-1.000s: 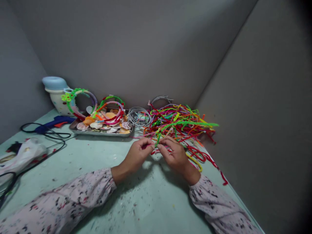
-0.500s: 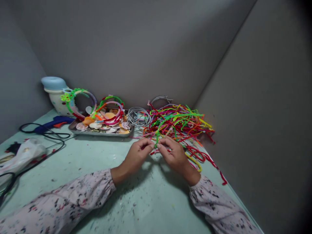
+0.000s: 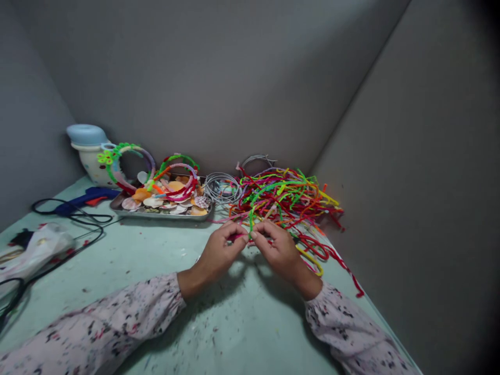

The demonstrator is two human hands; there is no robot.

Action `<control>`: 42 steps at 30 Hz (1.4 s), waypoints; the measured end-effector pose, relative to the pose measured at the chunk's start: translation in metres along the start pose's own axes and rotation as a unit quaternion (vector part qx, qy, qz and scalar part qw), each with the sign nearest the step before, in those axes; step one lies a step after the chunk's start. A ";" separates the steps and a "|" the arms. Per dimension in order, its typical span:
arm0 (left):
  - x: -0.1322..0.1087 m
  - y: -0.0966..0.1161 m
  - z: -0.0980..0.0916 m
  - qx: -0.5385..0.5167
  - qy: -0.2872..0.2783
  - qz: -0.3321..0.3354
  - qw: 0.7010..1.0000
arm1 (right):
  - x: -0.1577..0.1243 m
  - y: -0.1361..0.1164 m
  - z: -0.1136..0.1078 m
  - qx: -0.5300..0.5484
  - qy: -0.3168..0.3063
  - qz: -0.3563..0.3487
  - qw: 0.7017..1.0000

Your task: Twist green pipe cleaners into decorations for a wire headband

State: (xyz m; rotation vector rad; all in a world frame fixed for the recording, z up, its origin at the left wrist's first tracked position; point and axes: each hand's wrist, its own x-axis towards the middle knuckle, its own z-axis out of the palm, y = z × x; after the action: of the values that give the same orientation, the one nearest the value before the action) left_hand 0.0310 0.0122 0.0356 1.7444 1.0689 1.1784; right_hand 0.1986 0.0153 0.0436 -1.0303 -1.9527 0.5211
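My left hand (image 3: pixel 221 251) and my right hand (image 3: pixel 278 249) meet fingertip to fingertip above the pale green table (image 3: pixel 156 291). Both pinch the same green pipe cleaner (image 3: pixel 253 208), which rises from the fingertips and bends back over the heap. A bit of pink shows in my left fingers. Right behind the hands lies a tangled pile of coloured pipe cleaners (image 3: pixel 289 200) in red, yellow, green and orange.
A metal tray (image 3: pixel 164 212) of shells and wrapped hoops sits at the back left, beside wire coils (image 3: pixel 222 187). A pale jar with a blue lid (image 3: pixel 89 151), a blue glue gun (image 3: pixel 80 199), black cables (image 3: pixel 74 229) and a plastic bag (image 3: pixel 37 250) lie left. Grey walls enclose the corner.
The free end of the green pipe cleaner, which stretched far right over the pile, has swung back and curled in toward the hands. Both hands stay pinched together in nearly the same place.
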 end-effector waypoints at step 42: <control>-0.005 0.001 -0.001 0.199 0.053 0.165 0.965 | 0.002 -0.007 -0.002 0.078 0.000 0.065 0.995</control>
State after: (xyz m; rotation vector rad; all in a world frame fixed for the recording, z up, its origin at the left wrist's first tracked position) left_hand 0.0295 0.0077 0.0354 2.2600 1.1692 1.3366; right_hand 0.1967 0.0130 0.0508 -1.0608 -1.8226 0.7334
